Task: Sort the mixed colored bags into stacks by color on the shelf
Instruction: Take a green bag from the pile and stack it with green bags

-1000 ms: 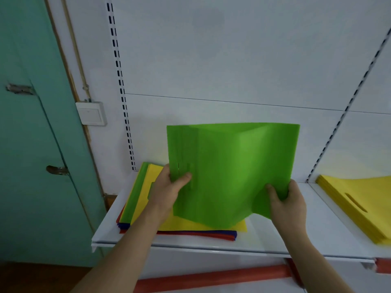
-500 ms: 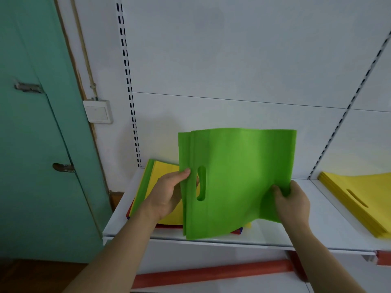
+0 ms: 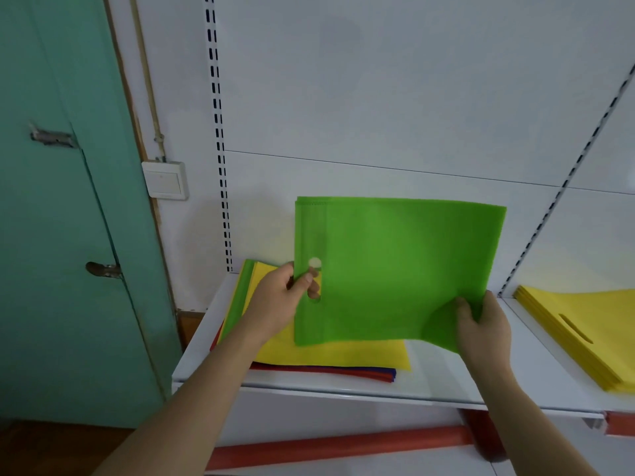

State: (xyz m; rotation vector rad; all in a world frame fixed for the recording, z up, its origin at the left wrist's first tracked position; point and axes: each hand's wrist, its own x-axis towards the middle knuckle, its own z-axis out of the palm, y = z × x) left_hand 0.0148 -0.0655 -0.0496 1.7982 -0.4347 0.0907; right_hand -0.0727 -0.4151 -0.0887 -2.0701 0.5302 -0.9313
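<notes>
I hold a bunch of green bags (image 3: 395, 266) upright above the white shelf (image 3: 429, 383). My left hand (image 3: 281, 304) grips their left edge, fingers showing through the handle slot. My right hand (image 3: 481, 321) pinches the lower right corner, which curls forward. Beneath them lies the mixed pile (image 3: 330, 359): a yellow bag on top, a green one showing along the left edge, red and blue ones at the bottom. A stack of yellow bags (image 3: 584, 331) lies on the shelf at the right.
A green door (image 3: 68, 201) with a latch stands to the left, and a white wall switch (image 3: 165, 180) is beside it. Slotted shelf uprights (image 3: 220, 149) run up the white back panel. A red rail (image 3: 343, 444) runs below the shelf edge.
The green bags were bowed and loose; both hands have squared them into a flat, upright bunch. My left thumb and fingers now grip at the handle slot. The view moved left and closer.
</notes>
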